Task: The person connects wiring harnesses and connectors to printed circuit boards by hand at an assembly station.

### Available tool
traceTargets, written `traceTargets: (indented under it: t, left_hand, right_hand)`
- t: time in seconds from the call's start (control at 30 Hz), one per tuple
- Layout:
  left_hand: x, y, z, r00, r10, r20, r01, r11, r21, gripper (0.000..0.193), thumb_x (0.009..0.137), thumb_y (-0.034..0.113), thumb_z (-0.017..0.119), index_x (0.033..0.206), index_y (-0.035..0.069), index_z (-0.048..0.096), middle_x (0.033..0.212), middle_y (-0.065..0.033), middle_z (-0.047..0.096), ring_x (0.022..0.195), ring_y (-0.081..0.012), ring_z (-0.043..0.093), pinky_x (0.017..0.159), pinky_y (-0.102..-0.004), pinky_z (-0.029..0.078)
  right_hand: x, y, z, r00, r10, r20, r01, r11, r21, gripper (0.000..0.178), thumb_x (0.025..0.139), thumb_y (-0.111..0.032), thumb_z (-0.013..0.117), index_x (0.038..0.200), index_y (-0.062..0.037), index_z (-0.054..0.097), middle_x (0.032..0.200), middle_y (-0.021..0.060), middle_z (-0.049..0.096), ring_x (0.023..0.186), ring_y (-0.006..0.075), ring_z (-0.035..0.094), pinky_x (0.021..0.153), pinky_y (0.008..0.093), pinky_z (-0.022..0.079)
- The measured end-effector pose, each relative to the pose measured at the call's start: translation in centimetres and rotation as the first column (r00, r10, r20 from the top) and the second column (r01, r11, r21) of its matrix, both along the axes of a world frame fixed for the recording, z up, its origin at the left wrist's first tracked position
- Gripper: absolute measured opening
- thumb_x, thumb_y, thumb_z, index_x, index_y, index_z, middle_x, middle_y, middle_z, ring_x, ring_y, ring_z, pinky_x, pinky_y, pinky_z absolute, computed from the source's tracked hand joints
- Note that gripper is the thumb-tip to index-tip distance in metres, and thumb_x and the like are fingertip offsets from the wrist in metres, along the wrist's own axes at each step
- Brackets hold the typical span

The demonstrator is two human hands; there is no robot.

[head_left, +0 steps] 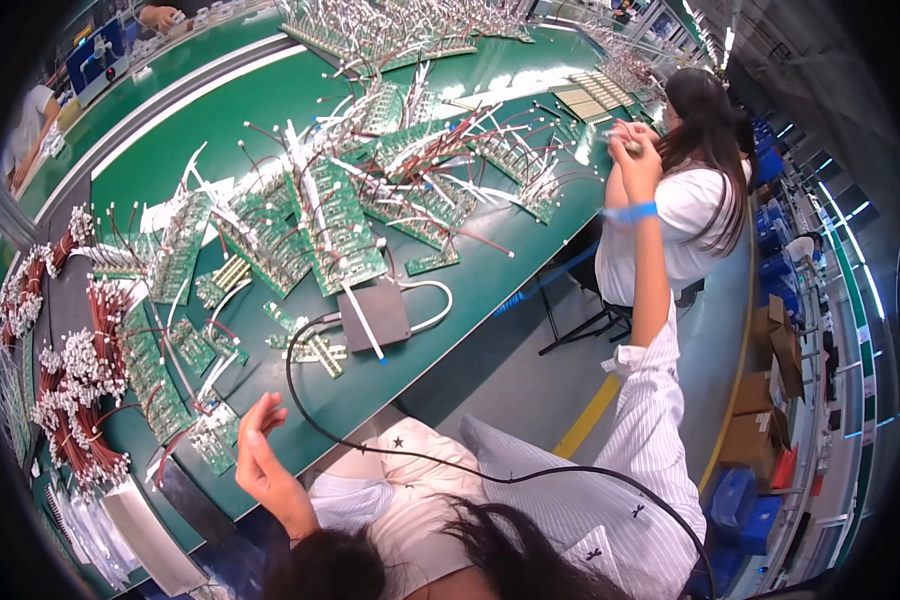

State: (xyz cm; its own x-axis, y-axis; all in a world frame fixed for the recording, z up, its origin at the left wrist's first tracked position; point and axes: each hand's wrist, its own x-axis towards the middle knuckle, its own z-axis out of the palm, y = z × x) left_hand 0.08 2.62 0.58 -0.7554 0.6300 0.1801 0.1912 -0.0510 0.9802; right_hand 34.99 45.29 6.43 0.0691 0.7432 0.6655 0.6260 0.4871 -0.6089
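My left hand [270,470] is raised at the table's near edge, fingers stretched out and nothing held. Nearest to it is a small green circuit board [210,445] with wires. My right arm, in a rolled striped sleeve, reaches far out to the right. My right hand [640,160] is up in the air with a blue band at the wrist. Its fingers look bent and overlap a co-worker's hand and arm behind, so their grip is unclear. Between my hands, a grey box [375,315] with a black cable [450,465] and a white cable lies near the edge.
Green circuit boards with white and red wires [320,215] are heaped across the green table [450,330]. Bundles of brown-red wires [95,390] lie at the left. A co-worker [690,190] sits at the right. Cardboard boxes [755,420] and blue bins [745,515] stand beyond the aisle.
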Motion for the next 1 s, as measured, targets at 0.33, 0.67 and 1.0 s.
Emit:
traceTargets:
  t: [0.33,0.67,1.0]
  left_hand:
    - [-1.0,-0.9,-1.3,0.998,0.069,0.01,-0.068,0.996,-0.051,0.041,0.093,0.022,0.029,0.103,-0.008,0.054,0.096,-0.0154,0.059,0.083,-0.019,0.056,0.077,-0.0299,0.043]
    - [-1.4,-0.3,-1.3,0.998,0.035,0.042,-0.033,0.998,-0.055,0.04,0.093,0.023,0.032,0.101,-0.008,0.055,0.093,-0.0142,0.06,0.082,-0.0181,0.056,0.076,-0.0291,0.043]
    - [-1.3,-0.2,-0.2,0.997,0.077,0.011,-0.075,0.989,-0.127,0.034,0.092,0.016,0.033,0.097,-0.007,0.058,0.082,-0.0113,0.061,0.077,-0.0156,0.056,0.073,-0.027,0.044]
  right_hand:
    - [4.1,14.3,-8.9,0.961,0.007,0.276,0.145,0.838,-0.526,0.032,0.072,-0.027,0.067,0.087,0.0016,0.061,0.077,0.0096,0.064,0.071,0.0171,0.061,0.065,0.0301,0.047]
    - [6.4,11.4,-9.3,0.949,-0.228,0.217,0.282,0.922,-0.266,0.031,0.075,-0.026,0.064,0.09,0.0015,0.06,0.081,0.0109,0.064,0.075,0.017,0.06,0.068,0.0291,0.047]
    - [8.1,9.1,-8.5,0.964,-0.246,0.102,0.254,0.964,-0.076,0.03,0.078,-0.025,0.06,0.093,0.0014,0.06,0.085,0.0121,0.063,0.078,0.0169,0.059,0.07,0.0281,0.046]
